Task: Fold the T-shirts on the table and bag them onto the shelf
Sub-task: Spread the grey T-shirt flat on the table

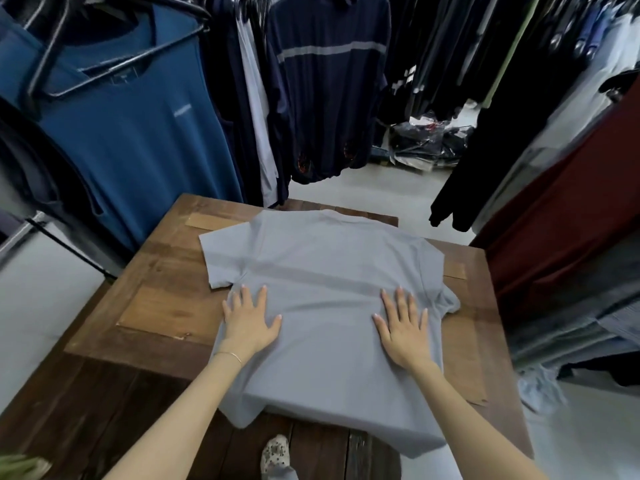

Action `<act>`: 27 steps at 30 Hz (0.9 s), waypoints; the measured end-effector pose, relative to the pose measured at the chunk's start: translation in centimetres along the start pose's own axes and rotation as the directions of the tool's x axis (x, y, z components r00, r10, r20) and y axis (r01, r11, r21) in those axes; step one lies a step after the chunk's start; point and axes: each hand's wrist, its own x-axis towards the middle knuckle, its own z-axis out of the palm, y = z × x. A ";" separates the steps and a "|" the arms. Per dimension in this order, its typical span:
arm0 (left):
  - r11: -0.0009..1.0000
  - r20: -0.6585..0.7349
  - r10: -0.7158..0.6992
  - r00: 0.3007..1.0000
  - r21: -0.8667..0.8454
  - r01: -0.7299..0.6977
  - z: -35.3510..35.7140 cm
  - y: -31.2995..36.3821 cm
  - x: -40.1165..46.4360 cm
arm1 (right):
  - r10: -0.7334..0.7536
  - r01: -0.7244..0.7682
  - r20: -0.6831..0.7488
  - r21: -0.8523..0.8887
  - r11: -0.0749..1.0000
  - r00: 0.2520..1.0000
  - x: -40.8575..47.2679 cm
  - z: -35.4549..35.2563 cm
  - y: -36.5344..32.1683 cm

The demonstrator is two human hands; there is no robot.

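A light grey T-shirt [325, 271] lies spread flat, back side up, on the wooden table [145, 306], collar at the far edge and hem hanging over the near edge. My left hand [250, 318] rests palm down on the shirt's left side, fingers spread. My right hand [405, 327] presses flat on the shirt's right side, fingers apart too. Both sleeves lie out to the sides; the right sleeve is slightly crumpled. No bag or shelf is in view.
Hanging clothes surround the table: a blue T-shirt [121, 126] at left, a navy striped top [329, 81] behind, dark and maroon garments [561, 216] at right. Bagged clothes [426, 140] lie on the floor beyond. A shoe [275, 452] shows below the table edge.
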 end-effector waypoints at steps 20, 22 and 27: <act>0.854 0.370 0.124 0.921 0.434 -0.289 -5.5 3.5 5.9 | 0.044 -0.046 0.021 0.077 0.996 0.999 0.2 -0.6 0.3; 0.847 0.371 0.122 0.920 0.444 -0.291 -5.4 3.3 5.9 | 0.041 -0.042 0.017 0.086 0.995 0.999 0.2 -0.5 0.3; 0.867 0.384 0.120 0.916 0.409 -0.285 -5.6 3.6 6.0 | 0.037 -0.037 0.003 0.106 0.994 0.999 0.2 -0.6 0.5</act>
